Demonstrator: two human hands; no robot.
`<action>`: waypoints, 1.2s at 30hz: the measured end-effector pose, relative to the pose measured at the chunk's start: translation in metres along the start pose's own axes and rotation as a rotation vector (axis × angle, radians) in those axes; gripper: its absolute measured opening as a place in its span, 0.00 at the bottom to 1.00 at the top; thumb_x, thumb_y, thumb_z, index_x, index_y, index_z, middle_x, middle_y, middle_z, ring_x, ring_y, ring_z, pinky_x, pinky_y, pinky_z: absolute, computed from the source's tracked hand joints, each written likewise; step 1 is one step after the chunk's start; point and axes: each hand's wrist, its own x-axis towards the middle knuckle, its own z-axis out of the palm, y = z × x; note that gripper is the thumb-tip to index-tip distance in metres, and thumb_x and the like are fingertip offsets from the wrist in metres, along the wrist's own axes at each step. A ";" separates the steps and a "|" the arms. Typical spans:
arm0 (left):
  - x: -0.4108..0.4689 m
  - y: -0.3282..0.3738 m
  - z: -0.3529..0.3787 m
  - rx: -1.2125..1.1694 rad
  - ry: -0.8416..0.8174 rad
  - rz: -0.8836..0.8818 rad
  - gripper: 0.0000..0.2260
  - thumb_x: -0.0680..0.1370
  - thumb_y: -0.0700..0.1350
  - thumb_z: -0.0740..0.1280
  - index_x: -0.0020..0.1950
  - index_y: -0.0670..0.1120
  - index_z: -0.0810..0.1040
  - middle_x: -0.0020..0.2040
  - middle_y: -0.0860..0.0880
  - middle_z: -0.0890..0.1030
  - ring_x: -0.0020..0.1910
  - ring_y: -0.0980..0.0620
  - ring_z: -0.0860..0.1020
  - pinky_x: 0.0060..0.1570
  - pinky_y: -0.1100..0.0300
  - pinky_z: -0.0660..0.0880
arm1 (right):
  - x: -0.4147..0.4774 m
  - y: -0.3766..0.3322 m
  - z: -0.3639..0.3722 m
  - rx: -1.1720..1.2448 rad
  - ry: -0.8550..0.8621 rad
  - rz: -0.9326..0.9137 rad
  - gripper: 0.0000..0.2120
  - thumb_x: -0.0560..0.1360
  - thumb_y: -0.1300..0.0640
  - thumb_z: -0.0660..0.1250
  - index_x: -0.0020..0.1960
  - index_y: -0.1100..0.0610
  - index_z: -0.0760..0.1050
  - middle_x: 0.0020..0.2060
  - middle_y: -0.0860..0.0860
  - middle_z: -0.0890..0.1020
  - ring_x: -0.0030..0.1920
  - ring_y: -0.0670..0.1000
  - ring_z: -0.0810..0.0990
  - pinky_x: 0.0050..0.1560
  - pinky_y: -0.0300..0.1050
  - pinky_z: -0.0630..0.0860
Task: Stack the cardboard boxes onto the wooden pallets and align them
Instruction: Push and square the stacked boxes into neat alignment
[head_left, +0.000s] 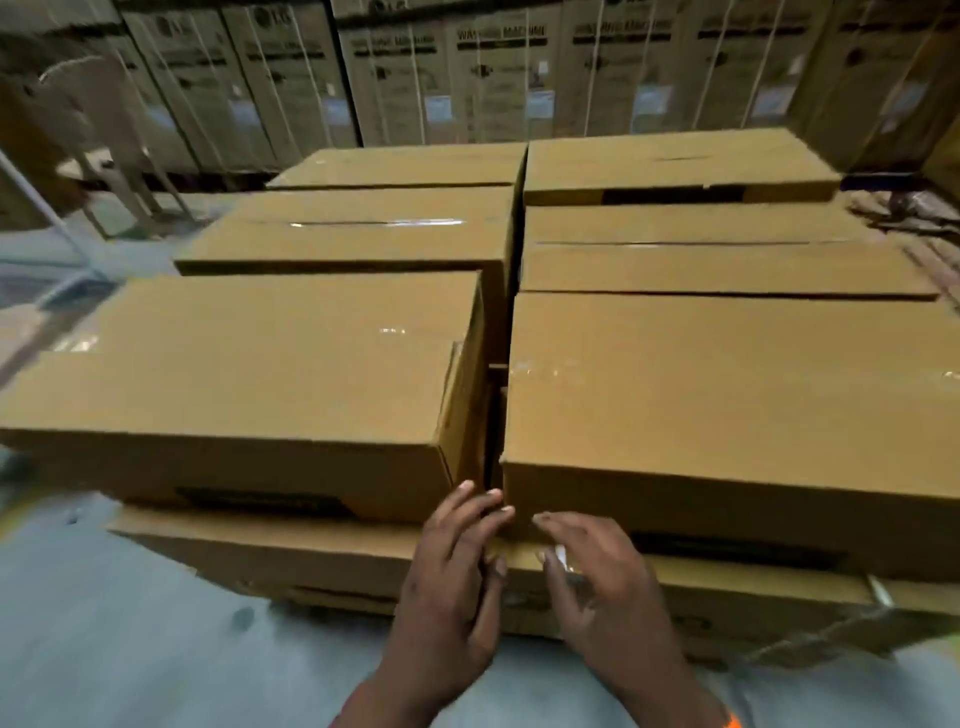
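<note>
matt cardboard boxes (249, 364), glossy tape (379, 223)

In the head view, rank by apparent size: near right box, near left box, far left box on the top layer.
1. near right box
2. near left box
3. far left box
Nearness inflates the first two; true sizes may match.

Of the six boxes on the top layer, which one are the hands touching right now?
The near right box. Both hands, left and right, sit at its near left corner by the centre gap; the other five tops are untouched.
</note>
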 end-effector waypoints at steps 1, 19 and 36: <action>0.003 0.005 -0.008 -0.075 -0.104 -0.086 0.20 0.81 0.43 0.64 0.73 0.54 0.70 0.73 0.57 0.69 0.79 0.55 0.59 0.73 0.50 0.67 | 0.000 -0.013 -0.012 0.092 -0.004 0.145 0.15 0.77 0.59 0.71 0.63 0.52 0.81 0.57 0.45 0.82 0.56 0.44 0.80 0.55 0.38 0.78; 0.163 0.072 0.020 -0.054 -0.559 -1.300 0.23 0.75 0.55 0.71 0.64 0.44 0.72 0.62 0.43 0.75 0.63 0.41 0.74 0.65 0.40 0.72 | 0.086 0.220 -0.279 -0.240 -0.012 1.206 0.50 0.68 0.41 0.78 0.78 0.65 0.60 0.75 0.68 0.65 0.75 0.67 0.61 0.73 0.64 0.65; 0.200 0.099 0.050 0.001 -0.452 -1.583 0.37 0.78 0.53 0.71 0.79 0.38 0.58 0.81 0.37 0.47 0.78 0.35 0.58 0.74 0.45 0.63 | 0.111 0.260 -0.294 0.065 -0.139 1.280 0.44 0.67 0.40 0.80 0.71 0.65 0.69 0.65 0.64 0.77 0.65 0.65 0.76 0.64 0.57 0.74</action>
